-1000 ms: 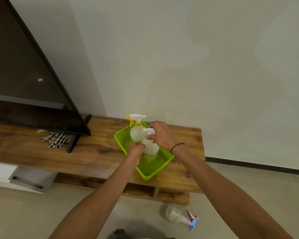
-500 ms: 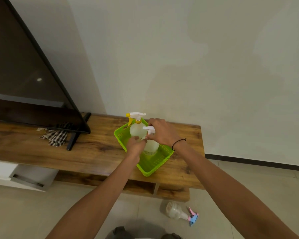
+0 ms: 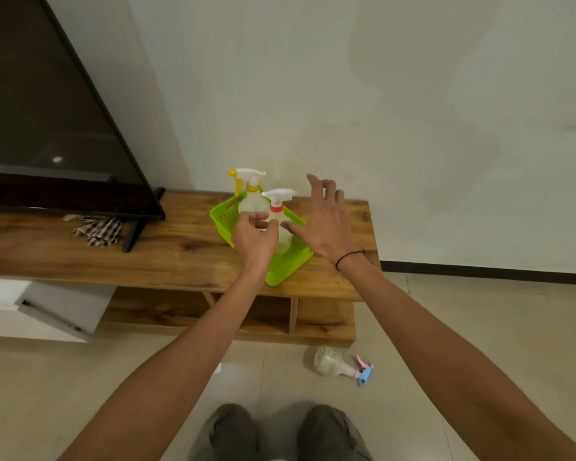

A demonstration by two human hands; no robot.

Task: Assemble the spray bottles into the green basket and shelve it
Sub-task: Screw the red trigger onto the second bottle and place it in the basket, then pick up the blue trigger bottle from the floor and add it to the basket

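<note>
The green basket [image 3: 288, 266] sits on the wooden TV bench [image 3: 167, 257], near its right end, and two spray bottles stand upright inside it. The yellow-collared bottle [image 3: 251, 197] is at the far side, just beyond the fingertips of the left hand [image 3: 255, 239]. The red-collared bottle [image 3: 280, 217] stands nearer, between the two hands, its white trigger head above the knuckles.

The left hand reaches in over the basket's near rim with its fingers [image 3: 256, 217] loosely extended toward the red-collared bottle. They look to touch or nearly touch its clear body, but they do not curl round it; whether there is real contact I cannot tell from here.

The right hand [image 3: 326, 224] hovers just right of that bottle, spread wide, the fingers straight and pointing up toward the wall, the thumb [image 3: 293, 227] stretched left toward the bottle's side. It holds nothing. A thin black band [image 3: 348, 257] circles its wrist.

Well below both hands, on the tiled floor in front of the bench, a third spray bottle [image 3: 330, 362] lies on its side, its pink and blue trigger pointing right.

Off beyond the left hand's fingers, a checked cloth [image 3: 98, 229] lies crumpled on the bench under the corner of the dark television [image 3: 47, 128].
</note>
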